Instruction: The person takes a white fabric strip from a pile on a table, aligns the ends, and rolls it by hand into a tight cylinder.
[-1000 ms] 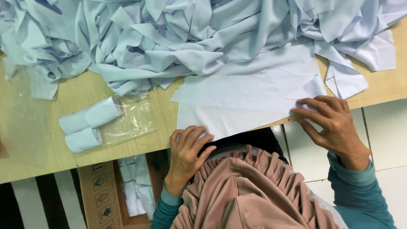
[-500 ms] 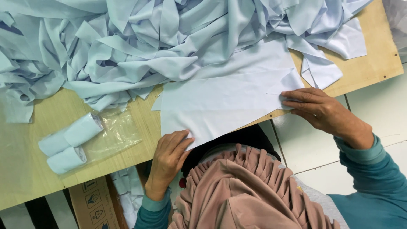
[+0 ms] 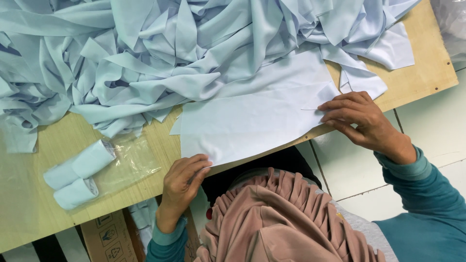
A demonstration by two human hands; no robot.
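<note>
Head view, looking down over a person in a pinkish-brown head covering (image 3: 286, 218) and teal sleeves. Left hand (image 3: 182, 182) at 7 o'clock of the frame: fingers curled narrow, fingertips pinching the near left corner of a flat pale blue fabric piece (image 3: 252, 119) at the desk edge. Right hand (image 3: 357, 119) at 3 o'clock: fingers fairly wide, tips pressing on the right end of the same fabric piece, beside a small folded-over corner. Cannot tell if the right hand grips the cloth or only rests on it.

Fabric piece lies flat at frame centre on the wooden desk (image 3: 427, 58), its near edge along the desk edge. Its far edge is tucked under a big rumpled fabric pile (image 3: 160, 53) of the same pale blue, covering the desk from 9 to 1 o'clock.

At 8 o'clock on the desk: two small rolled cloth bundles (image 3: 77, 177), side by side and touching, partly in a clear plastic bag (image 3: 131, 162). Cardboard box (image 3: 104, 235) under the desk at 7 o'clock, with more pale cloth just beside it. White tiled floor (image 3: 437, 131) at 3 to 4 o'clock.
</note>
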